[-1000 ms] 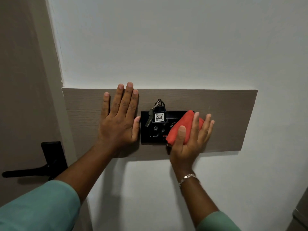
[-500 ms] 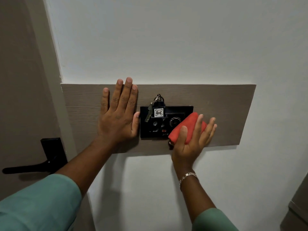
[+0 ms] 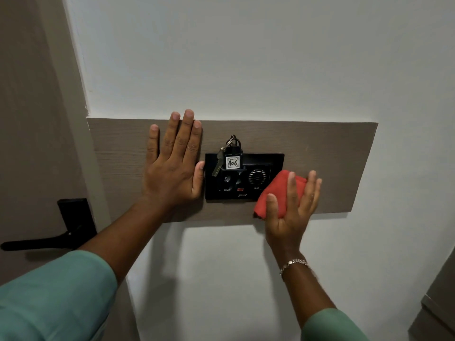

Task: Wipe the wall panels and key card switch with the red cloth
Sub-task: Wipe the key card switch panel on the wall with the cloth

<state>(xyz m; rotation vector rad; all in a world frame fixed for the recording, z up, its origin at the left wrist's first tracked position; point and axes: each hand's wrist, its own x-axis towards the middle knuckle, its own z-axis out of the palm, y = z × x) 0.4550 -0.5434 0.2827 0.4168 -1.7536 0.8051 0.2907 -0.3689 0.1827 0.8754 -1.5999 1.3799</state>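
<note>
Sliding right since the earlier frames, the cloth (image 3: 275,193) now covers only the switch's (image 3: 243,177) lower right corner. Left hand (image 3: 172,168) lies flat on the panel (image 3: 332,156), fingers together. Right hand (image 3: 290,210) presses the cloth, fingers spread.

Even, moderate lighting from above casts soft shadows below the panel (image 3: 320,143); focus sharp, edges bowed by wide-angle distortion.
</note>
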